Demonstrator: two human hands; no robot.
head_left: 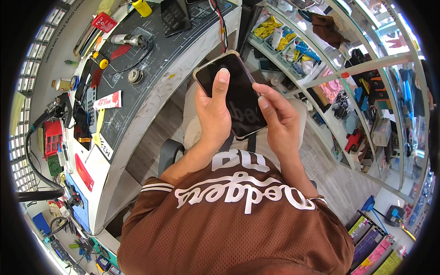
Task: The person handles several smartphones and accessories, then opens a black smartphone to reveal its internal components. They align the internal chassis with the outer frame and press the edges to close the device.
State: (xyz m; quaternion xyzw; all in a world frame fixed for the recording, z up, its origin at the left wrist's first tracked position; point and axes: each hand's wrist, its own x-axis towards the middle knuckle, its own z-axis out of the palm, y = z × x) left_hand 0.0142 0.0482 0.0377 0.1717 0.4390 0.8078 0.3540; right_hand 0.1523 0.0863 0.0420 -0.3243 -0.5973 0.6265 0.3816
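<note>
"What have those hands got?"

"A dark-screened phone (240,103), held above the lap. The left hand (213,114) grasps its left side, thumb on the glass; the right hand (280,112) has its fingertips closed on the right edge."

"And around them?"

"Left of us, a workbench (121,160) with a dark mat (153,89), a white-and-red tube (108,100), and another phone (175,17) at the far end. Right, shelves (376,65) holding yellow packets (268,27)."

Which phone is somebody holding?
The beige-cornered phone, in the left hand with the right hand at its edge; another phone lies on the dark mat.
</note>
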